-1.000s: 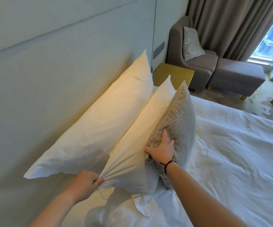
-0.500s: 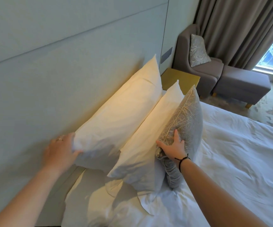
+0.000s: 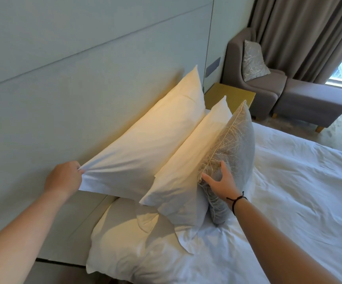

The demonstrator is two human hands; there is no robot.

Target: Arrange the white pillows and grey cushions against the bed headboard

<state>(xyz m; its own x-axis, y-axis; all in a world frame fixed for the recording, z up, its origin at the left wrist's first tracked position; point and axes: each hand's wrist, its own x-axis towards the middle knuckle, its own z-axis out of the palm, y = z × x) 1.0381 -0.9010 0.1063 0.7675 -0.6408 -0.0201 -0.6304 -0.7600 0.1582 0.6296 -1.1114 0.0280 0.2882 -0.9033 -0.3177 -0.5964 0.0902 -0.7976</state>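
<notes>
Step in hand, as judged: squaring up the stack against the headboard point(image 3: 67, 83). The left hand point(image 3: 63, 178) pinches the near corner of the back white pillow point(image 3: 145, 144), which leans on the headboard, while the right hand point(image 3: 220, 181), fingers spread flat, presses the grey cushion point(image 3: 233, 140) against the second white pillow point(image 3: 188, 160) standing between the two. The next move likely calls for drawing that corner taut and settling the pillow upright on the bed point(image 3: 289, 191).

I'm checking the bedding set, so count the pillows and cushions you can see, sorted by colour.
White pillows: 3, the back pillow, the middle pillow and one lying flat.
Grey cushions: 2, the bed cushion and the armchair cushion.
Total: 5.
</notes>
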